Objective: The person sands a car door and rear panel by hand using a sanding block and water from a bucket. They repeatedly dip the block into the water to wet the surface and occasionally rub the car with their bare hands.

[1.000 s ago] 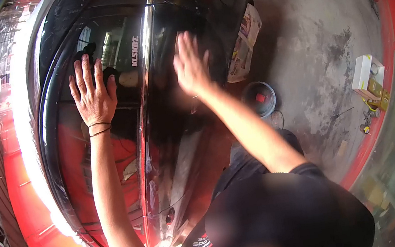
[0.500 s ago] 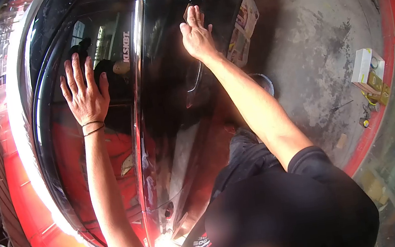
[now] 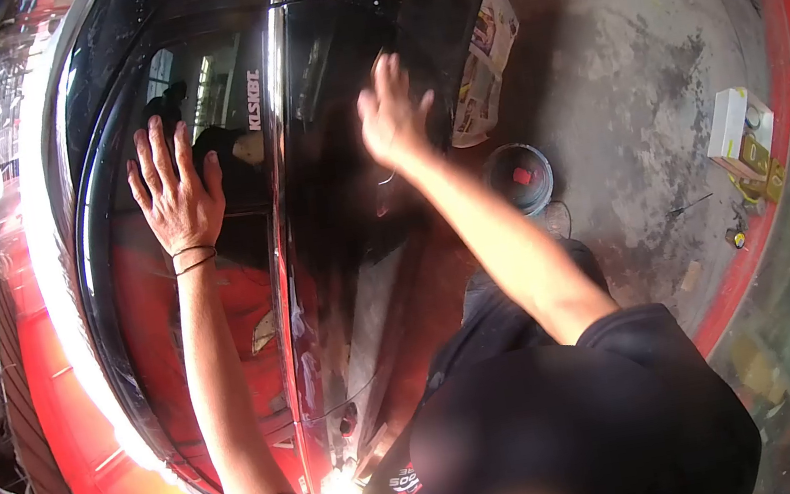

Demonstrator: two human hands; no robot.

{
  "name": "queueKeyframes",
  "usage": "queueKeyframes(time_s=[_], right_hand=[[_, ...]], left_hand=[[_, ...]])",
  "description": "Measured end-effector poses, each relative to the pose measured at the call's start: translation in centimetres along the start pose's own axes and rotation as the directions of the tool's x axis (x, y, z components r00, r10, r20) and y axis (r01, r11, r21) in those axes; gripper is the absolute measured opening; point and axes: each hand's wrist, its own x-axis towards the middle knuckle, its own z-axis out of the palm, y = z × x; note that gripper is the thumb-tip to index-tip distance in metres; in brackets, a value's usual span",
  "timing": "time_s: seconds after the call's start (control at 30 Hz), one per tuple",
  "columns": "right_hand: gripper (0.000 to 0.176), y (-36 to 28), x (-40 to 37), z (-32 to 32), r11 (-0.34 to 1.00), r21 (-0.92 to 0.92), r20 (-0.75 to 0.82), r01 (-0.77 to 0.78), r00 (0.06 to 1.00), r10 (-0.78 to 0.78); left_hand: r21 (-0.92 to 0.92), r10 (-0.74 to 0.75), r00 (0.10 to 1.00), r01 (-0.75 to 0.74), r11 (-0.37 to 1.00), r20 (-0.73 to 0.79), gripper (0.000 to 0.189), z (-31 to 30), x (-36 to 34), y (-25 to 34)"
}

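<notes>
My left hand [image 3: 181,194] lies flat with spread fingers on the dark, glossy window [image 3: 240,183] of a car, with a black band round the wrist. Across the bright trim strip [image 3: 277,162], my right hand [image 3: 391,111] is over the black door panel [image 3: 317,86], blurred by motion. A thin brownish edge shows at its fingertips; the rest of that piece is hidden under the fingers. White lettering [image 3: 254,100] marks the window between the hands.
Newspaper [image 3: 488,67] hangs along the car's lower edge. A round bucket [image 3: 519,179] with something red inside stands on the concrete floor [image 3: 619,114]. Farther right, a white box [image 3: 729,124] and small yellowish items lie by a red edge [image 3: 739,285].
My right hand has moved down and slightly left over the door panel. My left hand stays flat on the window. The view has shifted slightly, and more of the bucket shows.
</notes>
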Motion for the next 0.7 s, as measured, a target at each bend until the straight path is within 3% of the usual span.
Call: queueKeyframes(time_s=[0.1,0.17,0.3,0.4,0.5,0.6,0.7], right_hand=[[0.079,0.2,-6.2,2.1,0.992,-0.109,0.083,0.065,0.995,-0.056],[0.077,0.7,-2.4,1.4,0.988,-0.119,-0.055,0.099,0.993,-0.107],[0.074,1.3,3.5,-1.0,0.993,-0.094,-0.038,0.073,0.996,-0.077],[0.075,1.6,-2.6,0.5,0.966,-0.195,-0.042,0.171,0.982,-0.183],[0.076,1.0,-8.0,2.2,0.974,-0.096,0.143,0.204,0.971,-0.189],[0.075,-0.6,-0.5,0.1,0.972,-0.135,-0.018,0.195,0.980,-0.199],[0.073,-1.0,2.5,-1.5,0.975,-0.063,-0.008,0.215,0.976,-0.216]], left_hand=[[-0.019,0.006,1.000,-0.006,1.000,-0.018,0.059,0.0,0.0,0.1],[-0.020,0.010,1.000,-0.010,1.000,-0.026,0.059,0.0,0.2,0.1],[0.014,-0.010,1.000,0.010,1.000,0.022,0.060,-0.1,0.0,0.2],[-0.006,-0.004,1.000,0.004,1.000,-0.002,0.059,-0.1,0.1,0.0],[-0.003,-0.008,1.000,0.008,1.000,0.007,0.059,-0.2,0.2,0.1],[-0.010,-0.013,1.000,0.013,1.000,0.009,0.059,-0.4,0.1,0.2],[-0.013,-0.022,0.999,0.022,1.000,0.030,0.059,-0.6,0.1,0.2]])
